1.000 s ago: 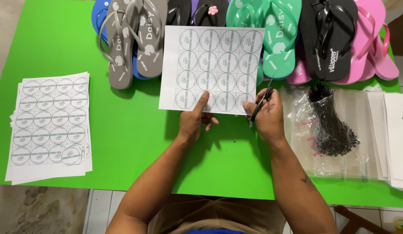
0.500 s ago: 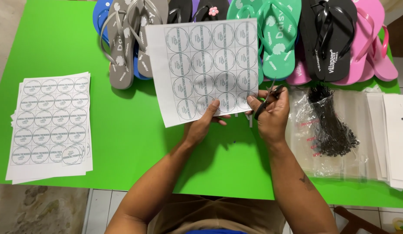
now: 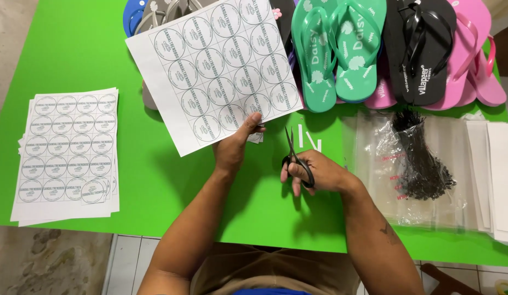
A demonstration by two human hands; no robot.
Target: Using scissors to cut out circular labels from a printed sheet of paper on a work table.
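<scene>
A: What is held, and where, relative to the green table [image 3: 90, 49]?

B: A white sheet of round printed labels [image 3: 215, 71] is held tilted above the table's far middle by the left hand [image 3: 235, 148], its near edge pinched between thumb and fingers. Small black scissors [image 3: 295, 158] are gripped in the right hand [image 3: 314, 173], just right of that pinch and low over the tabletop; the fingers are curled through the loops and the blades are seen nearly closed, pointing away from the body.

A: What else is laid on the table?

B: A stack of label sheets [image 3: 68, 153] is set at the table's left end. Flip-flops [image 3: 341, 49] are lined along the far edge, partly covered by the raised sheet. A clear bag with a bundle of black ties [image 3: 420, 158] is placed at the right end, and thin white paper strips [image 3: 308, 139] lie just beyond the scissor tips.

A: What could go wrong?

B: With only one edge pinched, the sheet could sag or swing, so a cut might be run through a printed circle. The thumb is also kept close to the blades and could be nicked.
</scene>
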